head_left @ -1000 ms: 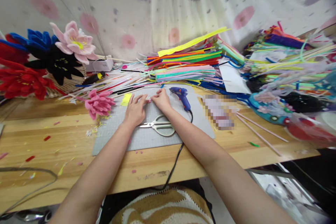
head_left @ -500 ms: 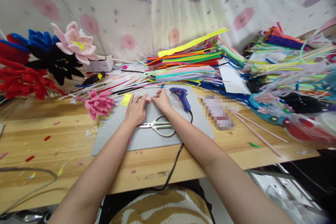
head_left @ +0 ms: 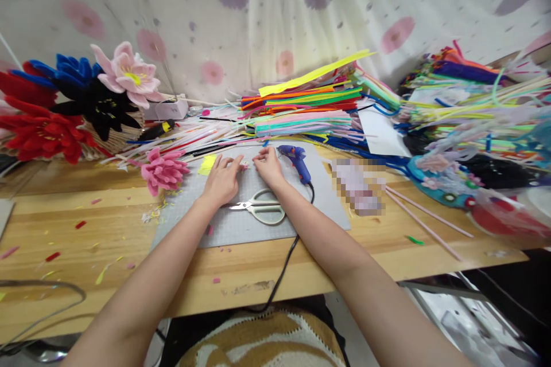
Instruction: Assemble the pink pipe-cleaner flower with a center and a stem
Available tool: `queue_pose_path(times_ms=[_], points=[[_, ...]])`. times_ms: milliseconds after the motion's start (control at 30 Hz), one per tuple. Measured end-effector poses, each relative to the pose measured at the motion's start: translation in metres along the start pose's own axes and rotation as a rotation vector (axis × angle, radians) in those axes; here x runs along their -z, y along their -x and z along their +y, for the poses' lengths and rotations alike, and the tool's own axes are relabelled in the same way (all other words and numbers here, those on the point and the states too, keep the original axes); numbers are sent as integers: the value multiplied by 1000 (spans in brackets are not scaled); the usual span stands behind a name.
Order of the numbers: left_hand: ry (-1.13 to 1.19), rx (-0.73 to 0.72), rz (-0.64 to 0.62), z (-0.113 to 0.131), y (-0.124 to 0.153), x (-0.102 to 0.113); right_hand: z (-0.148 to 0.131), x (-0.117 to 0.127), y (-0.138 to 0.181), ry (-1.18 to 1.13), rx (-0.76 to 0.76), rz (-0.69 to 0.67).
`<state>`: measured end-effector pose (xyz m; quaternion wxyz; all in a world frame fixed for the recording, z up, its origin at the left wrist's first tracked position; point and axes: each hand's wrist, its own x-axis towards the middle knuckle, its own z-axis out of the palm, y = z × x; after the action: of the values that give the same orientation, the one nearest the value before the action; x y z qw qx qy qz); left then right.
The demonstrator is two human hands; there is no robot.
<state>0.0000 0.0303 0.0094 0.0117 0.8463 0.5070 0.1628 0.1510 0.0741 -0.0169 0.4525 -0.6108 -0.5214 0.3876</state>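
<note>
Both my hands rest on a grey cutting mat [head_left: 241,226] on the wooden table. My left hand [head_left: 221,180] and my right hand [head_left: 267,165] meet fingertip to fingertip over a small pink piece [head_left: 244,166], pinching it between them. White-handled scissors [head_left: 260,207] lie on the mat just below my hands. A blue glue gun [head_left: 296,159] lies right of my right hand, its black cord [head_left: 284,269] running off the table's front edge.
Stacks of coloured pipe cleaners [head_left: 305,106] fill the back and right. A pink fuzzy flower [head_left: 163,172] lies left of the mat; red, blue, black and pink flowers [head_left: 124,74] sit in a basket at far left. Scraps dot the wooden table [head_left: 86,229].
My hands stay together on the small pink piece with hardly any movement. The view has shifted slightly as my head moved.
</note>
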Motion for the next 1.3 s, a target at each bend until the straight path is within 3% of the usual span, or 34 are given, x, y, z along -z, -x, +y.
queue_pose_path(times_ms=[600, 900, 1100, 1167, 1300], points=[[125, 45, 19, -1, 0, 3, -3, 6, 6, 19, 58, -63], [267, 147, 219, -5, 0, 14, -6, 8, 8, 58, 63, -59], [257, 412, 427, -16, -2, 25, -7, 9, 9, 84, 102, -41], [226, 498, 390, -25, -3, 26, -11, 12, 9, 104, 135, -40], [116, 541, 163, -41, -3, 25, -27, 20, 12, 168, 227, -105]])
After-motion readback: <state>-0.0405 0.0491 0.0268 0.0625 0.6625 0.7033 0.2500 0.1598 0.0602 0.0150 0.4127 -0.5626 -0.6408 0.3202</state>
